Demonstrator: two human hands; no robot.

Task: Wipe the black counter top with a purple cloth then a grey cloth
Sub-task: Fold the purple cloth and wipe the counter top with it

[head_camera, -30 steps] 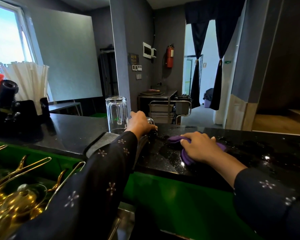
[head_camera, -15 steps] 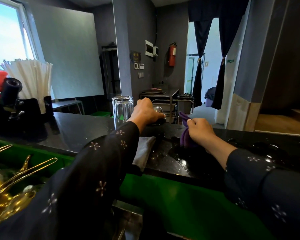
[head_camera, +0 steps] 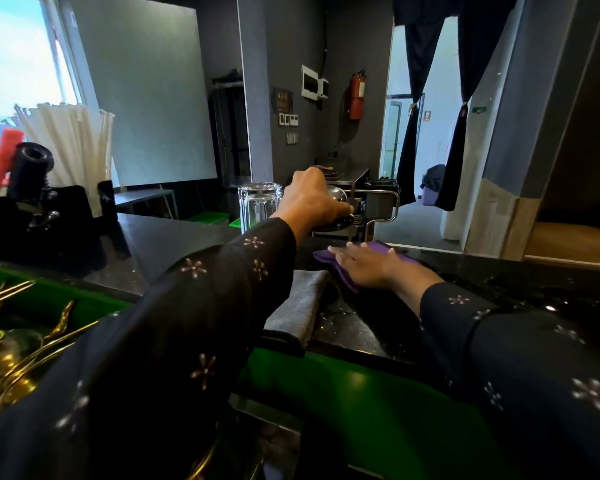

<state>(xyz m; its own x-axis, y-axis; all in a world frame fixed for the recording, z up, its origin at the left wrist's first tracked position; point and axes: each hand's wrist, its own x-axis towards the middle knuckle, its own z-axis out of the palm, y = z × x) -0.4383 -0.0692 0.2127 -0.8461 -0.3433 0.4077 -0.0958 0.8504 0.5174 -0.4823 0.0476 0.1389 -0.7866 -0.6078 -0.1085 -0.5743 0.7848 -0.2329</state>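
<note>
1. The right hand (head_camera: 368,266) is laid flat, with the fingers stretched out, on the purple cloth (head_camera: 347,275), and nothing is gripped by it.
2. The purple cloth is pressed onto the black counter top (head_camera: 520,289), near its far edge, and it is partly covered by the hand.
3. The left hand (head_camera: 309,199) is raised above the counter and is closed over a shiny, round metal object (head_camera: 338,216); what this object is cannot be told.
4. The metal object is held above the purple cloth, apart from it.
5. The grey cloth (head_camera: 300,306) is seen folded on the counter top, just left of the purple cloth, and its near end hangs over the counter edge.
6. An upturned clear glass (head_camera: 258,206) is placed on the counter just beside the left hand.
7. A bundle of white straws (head_camera: 73,147) is kept upright in a black holder (head_camera: 49,216) at the far left of the counter.
8. Gold-coloured utensils (head_camera: 11,348) are seen below, in a green tray (head_camera: 45,299) at the left.
9. Small bright spots are seen on the counter at the right of the right hand.
</note>
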